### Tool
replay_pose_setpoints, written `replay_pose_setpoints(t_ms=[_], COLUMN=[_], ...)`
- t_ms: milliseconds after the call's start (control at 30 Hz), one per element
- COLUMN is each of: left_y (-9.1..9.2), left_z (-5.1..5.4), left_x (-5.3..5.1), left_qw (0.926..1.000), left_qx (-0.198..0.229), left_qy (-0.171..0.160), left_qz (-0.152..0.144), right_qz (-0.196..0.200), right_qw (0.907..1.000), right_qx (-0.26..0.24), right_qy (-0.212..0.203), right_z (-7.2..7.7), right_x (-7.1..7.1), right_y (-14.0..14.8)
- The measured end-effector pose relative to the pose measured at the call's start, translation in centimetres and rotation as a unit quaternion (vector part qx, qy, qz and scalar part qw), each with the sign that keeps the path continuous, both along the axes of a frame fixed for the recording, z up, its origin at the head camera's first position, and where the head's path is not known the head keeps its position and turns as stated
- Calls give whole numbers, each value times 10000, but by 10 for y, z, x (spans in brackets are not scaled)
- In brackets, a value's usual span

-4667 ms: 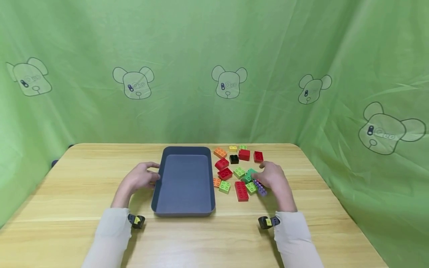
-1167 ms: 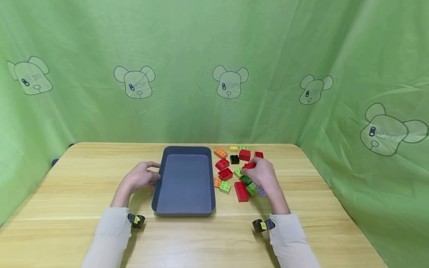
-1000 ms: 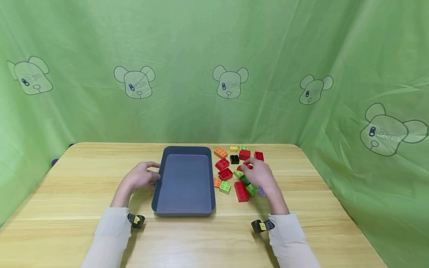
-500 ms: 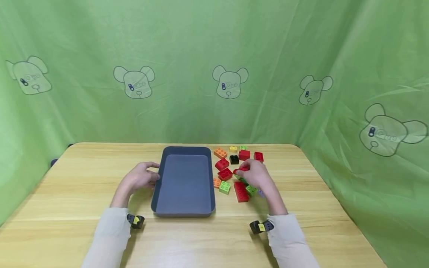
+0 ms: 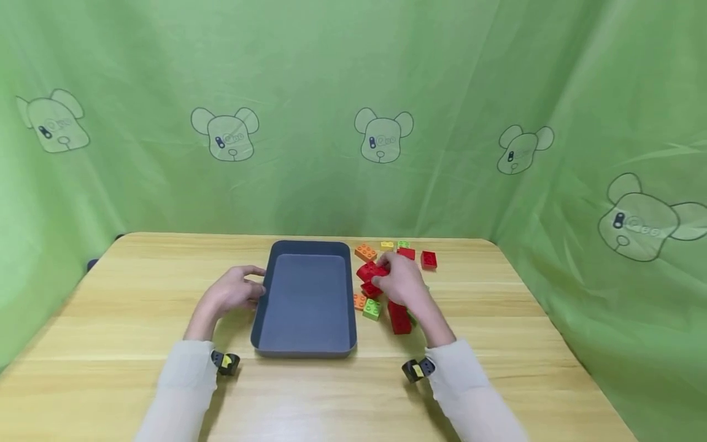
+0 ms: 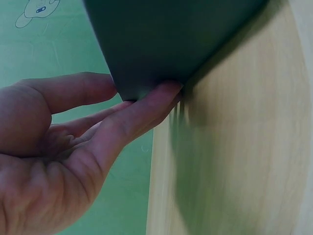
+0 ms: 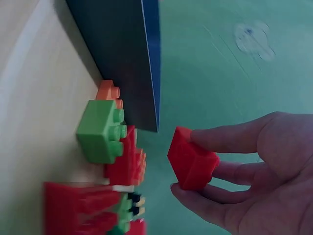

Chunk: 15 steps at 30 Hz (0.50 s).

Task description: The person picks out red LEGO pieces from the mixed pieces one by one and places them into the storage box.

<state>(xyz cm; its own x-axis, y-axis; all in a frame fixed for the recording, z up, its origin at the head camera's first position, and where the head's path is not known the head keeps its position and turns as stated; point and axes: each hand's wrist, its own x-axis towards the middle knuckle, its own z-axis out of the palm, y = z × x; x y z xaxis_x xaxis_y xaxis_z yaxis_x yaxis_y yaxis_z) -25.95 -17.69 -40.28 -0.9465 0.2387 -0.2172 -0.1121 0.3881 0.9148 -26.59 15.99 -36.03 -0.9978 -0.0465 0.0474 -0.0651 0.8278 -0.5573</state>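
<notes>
My left hand touches the left wall of the grey-blue tray; in the left wrist view, the fingers and thumb of that hand lie against the tray's side. My right hand is over the bricks right of the tray. In the right wrist view that hand pinches a red brick between thumb and fingers, raised off the table. Below it lie a light green brick, a long red brick and others. The hand hides part of the pile.
An orange brick, a yellow brick and a green brick lie toward the table's back edge. A red brick lies at the pile's right. Green cloth hangs behind the wooden table.
My right hand has moved left toward the tray, carrying the red brick from the middle of the pile. My left hand stays at the tray's left wall.
</notes>
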Motion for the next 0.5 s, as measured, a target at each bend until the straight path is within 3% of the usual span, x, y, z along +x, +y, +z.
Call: replay_pose_setpoints(t_ms=[333, 500], left_y=[-2, -2], left_z=[-2, -2], left_x=[0, -1], left_qw=[10000, 10000], left_qx=[-33, 2], left_qy=[-30, -25], left_qz=[19, 40], right_qz=[508, 690], right_qw=[9960, 9946], right_qx=[719, 721], right_qy=[146, 284], right_z=[25, 31], right_x=[-23, -31], right_y=[-49, -71])
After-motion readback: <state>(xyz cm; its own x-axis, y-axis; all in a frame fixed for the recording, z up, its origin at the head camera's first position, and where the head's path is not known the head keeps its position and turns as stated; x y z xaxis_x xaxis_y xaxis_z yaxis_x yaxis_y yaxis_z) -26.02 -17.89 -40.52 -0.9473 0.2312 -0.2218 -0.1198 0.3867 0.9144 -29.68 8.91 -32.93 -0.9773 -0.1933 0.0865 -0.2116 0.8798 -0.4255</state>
